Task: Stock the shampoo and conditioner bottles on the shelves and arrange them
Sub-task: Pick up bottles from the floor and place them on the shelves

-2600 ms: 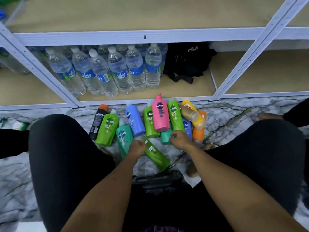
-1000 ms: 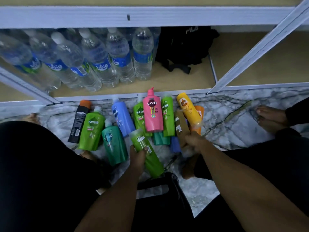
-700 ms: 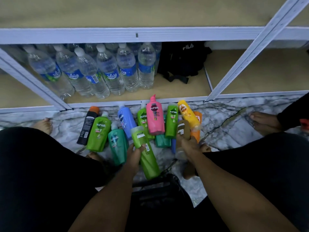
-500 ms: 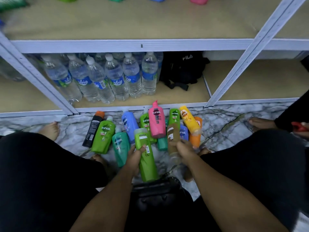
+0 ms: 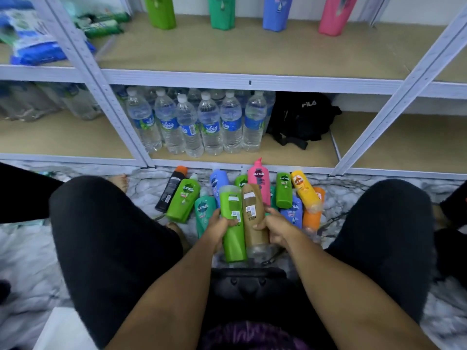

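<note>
My left hand [image 5: 219, 226] grips a light green bottle [image 5: 232, 231], lifted off the floor with its back label facing me. Right beside it my right hand [image 5: 276, 226] grips a brown bottle [image 5: 254, 223], touching the green one. Below them several shampoo bottles lie on the marble floor: green [image 5: 182, 198], teal [image 5: 203, 210], blue [image 5: 217, 181], pink [image 5: 259, 179], yellow [image 5: 303, 190], orange [image 5: 313, 215], black [image 5: 170, 189]. On the upper shelf [image 5: 252, 51] stand a green [image 5: 160, 11], teal [image 5: 222, 11], blue [image 5: 276, 11] and pink bottle [image 5: 334, 13].
Several water bottles [image 5: 199, 125] and a black bag [image 5: 303, 117] fill the bottom shelf. White slanted uprights [image 5: 101, 82] [image 5: 404, 92] frame the bay. Packets [image 5: 32, 34] lie upper left. My knees [image 5: 101, 223] [image 5: 394, 223] flank the pile; a dark bag [image 5: 247, 281] sits between them.
Both hands lifted a bottle from the pile and brought the green and brown ones together. My view tilted up, bringing the upper shelf's standing bottles into sight.
</note>
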### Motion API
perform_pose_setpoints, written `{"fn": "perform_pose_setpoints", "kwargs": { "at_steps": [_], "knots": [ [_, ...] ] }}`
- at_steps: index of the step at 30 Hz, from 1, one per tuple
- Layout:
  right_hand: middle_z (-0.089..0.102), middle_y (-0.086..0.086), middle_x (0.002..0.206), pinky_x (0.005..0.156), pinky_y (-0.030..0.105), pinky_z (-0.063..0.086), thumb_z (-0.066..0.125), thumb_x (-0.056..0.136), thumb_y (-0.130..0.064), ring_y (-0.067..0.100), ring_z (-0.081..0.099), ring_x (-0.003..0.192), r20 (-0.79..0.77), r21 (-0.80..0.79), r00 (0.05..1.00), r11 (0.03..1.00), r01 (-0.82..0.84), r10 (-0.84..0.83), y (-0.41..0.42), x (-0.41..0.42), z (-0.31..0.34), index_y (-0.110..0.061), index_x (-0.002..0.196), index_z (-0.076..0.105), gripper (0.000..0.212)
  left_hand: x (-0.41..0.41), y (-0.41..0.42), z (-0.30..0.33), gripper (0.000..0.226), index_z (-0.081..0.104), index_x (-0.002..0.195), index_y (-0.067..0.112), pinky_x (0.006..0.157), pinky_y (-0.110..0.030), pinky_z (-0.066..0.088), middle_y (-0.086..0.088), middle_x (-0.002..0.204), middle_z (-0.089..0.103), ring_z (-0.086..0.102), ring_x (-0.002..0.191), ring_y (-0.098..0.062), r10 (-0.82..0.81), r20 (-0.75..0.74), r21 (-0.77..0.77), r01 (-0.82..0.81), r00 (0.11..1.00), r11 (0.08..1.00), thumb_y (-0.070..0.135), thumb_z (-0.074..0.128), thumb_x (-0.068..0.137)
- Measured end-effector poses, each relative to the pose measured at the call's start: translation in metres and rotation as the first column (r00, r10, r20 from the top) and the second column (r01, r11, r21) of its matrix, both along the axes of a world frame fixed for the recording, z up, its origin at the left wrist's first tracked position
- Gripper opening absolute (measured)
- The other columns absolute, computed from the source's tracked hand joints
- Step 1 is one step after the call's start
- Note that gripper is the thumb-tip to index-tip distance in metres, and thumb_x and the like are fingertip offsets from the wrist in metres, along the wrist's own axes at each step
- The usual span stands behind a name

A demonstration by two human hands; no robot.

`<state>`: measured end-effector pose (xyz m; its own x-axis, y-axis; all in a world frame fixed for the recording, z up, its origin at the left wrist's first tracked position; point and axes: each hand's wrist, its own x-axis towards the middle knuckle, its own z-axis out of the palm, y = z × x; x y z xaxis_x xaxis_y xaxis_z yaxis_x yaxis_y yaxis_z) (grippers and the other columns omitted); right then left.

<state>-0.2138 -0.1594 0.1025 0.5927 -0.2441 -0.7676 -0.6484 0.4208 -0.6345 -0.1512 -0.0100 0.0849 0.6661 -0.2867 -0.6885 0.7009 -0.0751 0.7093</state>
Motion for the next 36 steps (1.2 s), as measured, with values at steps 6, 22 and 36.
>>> {"fn": "perform_pose_setpoints", "kwargs": {
  "at_steps": [6, 22, 36],
  "knots": [
    [0.066, 0.012, 0.099, 0.077, 0.040, 0.054, 0.046, 0.058, 0.022, 0.033, 0.061, 0.098, 0.070, -0.022, 0.997, 1.000, 0.013, -0.011, 0.022, 0.017, 0.014, -0.014, 0.121, 0.053, 0.073, 0.002, 0.017, 0.029, 0.066, 0.048, 0.126, 0.022, 0.083, -0.038, 0.053, -0.008, 0.110, 0.064, 0.063, 0.092, -0.026, -0.046, 0.067, 0.159, 0.035, 0.997, 0.987, -0.007, 0.074, 0.072],
    [0.063, 0.012, 0.124, 0.092, 0.047, 0.051, 0.064, 0.075, 0.018, 0.029, 0.060, 0.107, -0.003, -0.095, 0.988, 0.983, -0.156, 0.157, 0.021, 0.022, 0.015, -0.027, 0.146, 0.036, 0.089, 0.010, 0.019, 0.017, 0.088, 0.040, 0.142, 0.021, 0.082, -0.033, 0.050, -0.011, 0.128, 0.060, 0.061, 0.101, -0.025, 0.043, 0.214, 0.246, -0.096, 0.976, 0.964, -0.006, 0.080, 0.067],
    [0.065, 0.006, 0.100, 0.066, 0.019, 0.053, 0.058, 0.078, 0.011, 0.019, 0.060, 0.083, -0.168, -0.190, 0.980, 0.972, -0.136, 0.104, 0.019, 0.032, -0.028, -0.013, 0.123, 0.053, 0.051, 0.025, 0.001, -0.036, 0.104, 0.039, 0.144, 0.019, 0.092, -0.045, 0.052, -0.010, 0.123, 0.064, 0.063, 0.105, -0.027, -0.120, 0.056, 0.331, 0.095, 0.991, 0.939, 0.001, 0.086, 0.052]
  ]
}}
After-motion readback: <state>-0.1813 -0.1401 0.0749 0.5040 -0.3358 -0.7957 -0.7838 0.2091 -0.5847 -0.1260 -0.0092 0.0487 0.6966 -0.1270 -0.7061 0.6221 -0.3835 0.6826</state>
